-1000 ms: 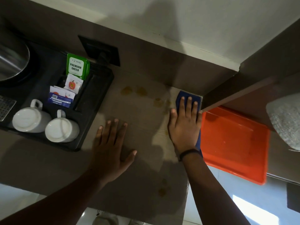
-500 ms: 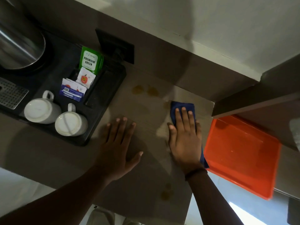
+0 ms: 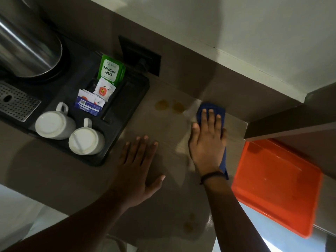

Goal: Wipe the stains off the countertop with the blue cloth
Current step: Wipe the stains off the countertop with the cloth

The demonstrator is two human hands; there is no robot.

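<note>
- Head view: blue cloth lying flat on the surface, pinned under the right hand.
- Long axis of the cloth running from the wall edge back toward the person, slightly tilted; far end poking out beyond the fingertips, near end trailing out beside the wrist.
- Right hand spread flat, palm down, fingers together and pointing toward the wall, pressing the cloth rather than gripping it; dark band on that wrist.
- Left hand just left of the cloth, apart from it, palm down and fingers spread on the bare surface, holding nothing.
- Two yellowish stains just left of the cloth's far end, close but not covered.
- Two fainter stains well below the cloth, near the front edge of the surface.
- Surface a matt brown-grey slab, with a paler, shiny patch beside the cloth.
- Black tray well left of the cloth, carrying two upturned white mugs, tea sachets and a steel kettle.
- Orange tray just right of the cloth, beyond the surface's edge and lower down.
- Brown upstand and white wall behind the cloth; dark wall socket above the black tray.
</note>
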